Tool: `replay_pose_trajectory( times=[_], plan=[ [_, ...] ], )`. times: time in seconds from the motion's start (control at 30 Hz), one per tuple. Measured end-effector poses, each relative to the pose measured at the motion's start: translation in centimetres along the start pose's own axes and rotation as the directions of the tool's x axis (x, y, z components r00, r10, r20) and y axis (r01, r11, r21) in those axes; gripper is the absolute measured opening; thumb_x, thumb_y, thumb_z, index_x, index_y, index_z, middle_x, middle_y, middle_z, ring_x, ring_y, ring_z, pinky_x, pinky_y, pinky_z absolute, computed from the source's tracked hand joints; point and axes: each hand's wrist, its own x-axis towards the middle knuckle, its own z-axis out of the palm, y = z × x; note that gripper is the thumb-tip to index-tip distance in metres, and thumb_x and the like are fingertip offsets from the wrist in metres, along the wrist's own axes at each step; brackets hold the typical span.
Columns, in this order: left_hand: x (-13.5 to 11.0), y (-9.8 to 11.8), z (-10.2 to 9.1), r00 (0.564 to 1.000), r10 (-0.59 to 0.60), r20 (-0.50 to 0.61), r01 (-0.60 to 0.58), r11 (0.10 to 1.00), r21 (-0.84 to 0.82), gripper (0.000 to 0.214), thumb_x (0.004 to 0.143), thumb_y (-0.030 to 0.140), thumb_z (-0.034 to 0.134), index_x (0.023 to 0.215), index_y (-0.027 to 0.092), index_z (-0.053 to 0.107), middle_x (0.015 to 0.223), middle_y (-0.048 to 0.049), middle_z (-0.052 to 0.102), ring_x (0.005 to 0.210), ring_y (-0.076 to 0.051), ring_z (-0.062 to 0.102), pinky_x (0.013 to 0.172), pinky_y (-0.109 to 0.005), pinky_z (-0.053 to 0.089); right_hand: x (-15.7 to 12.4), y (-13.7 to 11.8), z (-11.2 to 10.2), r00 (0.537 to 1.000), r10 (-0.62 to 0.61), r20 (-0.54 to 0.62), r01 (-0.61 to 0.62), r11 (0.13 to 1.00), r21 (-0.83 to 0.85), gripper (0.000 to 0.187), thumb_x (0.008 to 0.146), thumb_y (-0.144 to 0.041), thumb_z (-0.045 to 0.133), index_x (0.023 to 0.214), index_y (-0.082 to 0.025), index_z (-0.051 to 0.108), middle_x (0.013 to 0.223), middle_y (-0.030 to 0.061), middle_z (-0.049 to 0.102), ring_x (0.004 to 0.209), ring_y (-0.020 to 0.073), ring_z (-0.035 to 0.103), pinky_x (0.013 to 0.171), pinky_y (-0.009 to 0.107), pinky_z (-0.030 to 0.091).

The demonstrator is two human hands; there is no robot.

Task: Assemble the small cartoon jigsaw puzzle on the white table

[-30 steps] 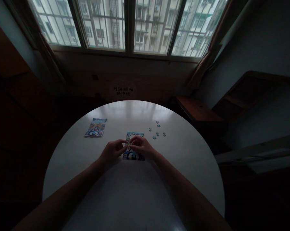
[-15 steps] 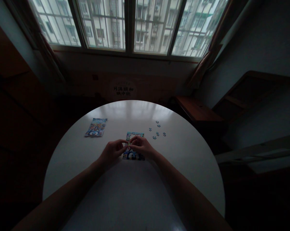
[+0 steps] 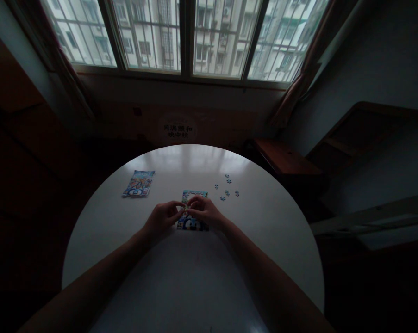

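Observation:
A partly assembled jigsaw puzzle (image 3: 194,225) lies on the white round table, with a gap in its upper middle. Over its left side, my left hand (image 3: 164,216) and my right hand (image 3: 205,210) meet fingertip to fingertip. Pinched between them is a small puzzle piece (image 3: 186,207), pale green or yellow as far as the dim light shows. Both hands have thumb and forefinger closed on it. My right hand hides part of the puzzle's middle and right side.
Several loose puzzle pieces (image 3: 227,193) are scattered right of the puzzle. A colourful printed packet (image 3: 139,183) lies at the left on the white table (image 3: 195,277). Beyond the table's far right edge stands a brown wooden bench (image 3: 285,157), below a barred window (image 3: 215,37).
Almost nothing differs. Both hands stay in the same place over the puzzle, with at most a tiny shift of the fingertips around the piece.

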Motion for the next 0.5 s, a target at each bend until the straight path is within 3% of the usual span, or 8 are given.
replay_pose_trajectory(
  times=[0.5],
  plan=[
    [0.01,-0.48,0.08,1.0,0.003,0.011,-0.003,1.0,0.011,0.029,0.083,0.038,0.058,0.097,0.014,0.067,0.052,0.0042,0.055,0.047,-0.008,0.049,0.049,-0.018,0.039,0.02,0.05,0.04,1.0,-0.012,0.002,0.012,1.0,0.005,0.034,0.067,-0.04,0.074,0.085,-0.016,0.057,0.06,-0.0056,0.055,0.051,0.0061,0.047,0.047,0.019,0.033]
  ],
)
